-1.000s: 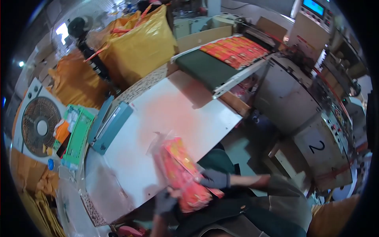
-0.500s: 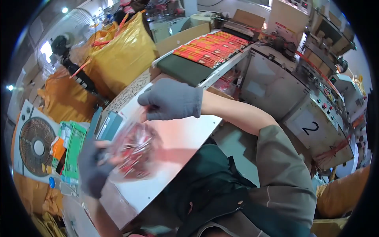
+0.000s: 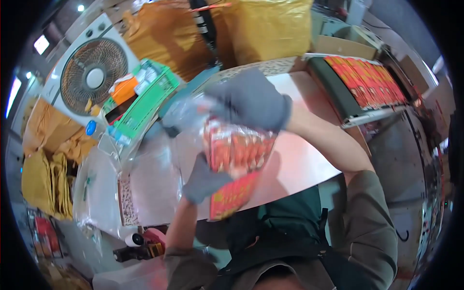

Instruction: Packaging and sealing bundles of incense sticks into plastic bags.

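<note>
A clear plastic bag (image 3: 186,113) with red, yellow-printed packets (image 3: 241,150) is tilted above the white tabletop (image 3: 309,162). My right hand (image 3: 253,99), in a grey glove, is closed at its upper end, with loose film bunched beside the fingers. Lower down, my left hand (image 3: 205,181), also gloved in grey, grips the packets from the left side, its thumb lying across them. A flat red and yellow part (image 3: 234,195) sticks out below that thumb, near the table's front edge. Motion blur hides the exact fingertips.
More red packets (image 3: 369,82) lie in rows on a dark green conveyor belt (image 3: 333,92) at the right. A green basket (image 3: 145,106) stands left, near a box fan (image 3: 94,77). Yellow sacks (image 3: 270,29) line the back. Clear plastic sheets (image 3: 150,179) cover the table's left part.
My view has swung left. The bag of packets has turned so the packets' printed faces show. My left hand has shifted from the bag's left end to the packets' lower part.
</note>
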Motion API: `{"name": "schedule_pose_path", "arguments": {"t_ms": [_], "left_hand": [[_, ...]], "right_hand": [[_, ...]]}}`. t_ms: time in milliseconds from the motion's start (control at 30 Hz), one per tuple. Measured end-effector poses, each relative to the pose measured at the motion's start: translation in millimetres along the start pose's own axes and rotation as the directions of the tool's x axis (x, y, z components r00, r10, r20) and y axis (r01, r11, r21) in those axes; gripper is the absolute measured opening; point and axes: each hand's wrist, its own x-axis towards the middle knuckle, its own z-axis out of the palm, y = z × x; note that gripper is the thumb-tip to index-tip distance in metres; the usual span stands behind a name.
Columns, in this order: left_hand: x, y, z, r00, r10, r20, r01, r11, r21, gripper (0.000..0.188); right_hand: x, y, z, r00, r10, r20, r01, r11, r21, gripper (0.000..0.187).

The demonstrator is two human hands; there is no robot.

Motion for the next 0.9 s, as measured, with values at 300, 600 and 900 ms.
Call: {"name": "schedule_pose_path", "arguments": {"t_ms": [300, 600, 900], "left_hand": [[87.3, -154.5, -35.2, 0.916, -0.395, -0.064, 0.337, 0.848, -0.409, 0.034], [133.6, -160.9, -58.7, 0.837, -0.511, -0.195, 0.303, 0.731, -0.612, 0.035], [125.3, -173.5, -60.6, 0.879, -0.367, -0.304, 0.192, 0.856, -0.480, 0.034]], "right_hand": [[11.0, 203.2, 146.7, 0.778, 0.593, -0.208, -0.604, 0.797, 0.010, 0.075], [-26.6, 269.0, 185.3, 0.655, 0.754, -0.051, -0.581, 0.546, 0.603, 0.034], [-26.8, 252.0, 194.1, 0.598, 0.800, -0.052, -0.665, 0.532, 0.524, 0.033]]}}
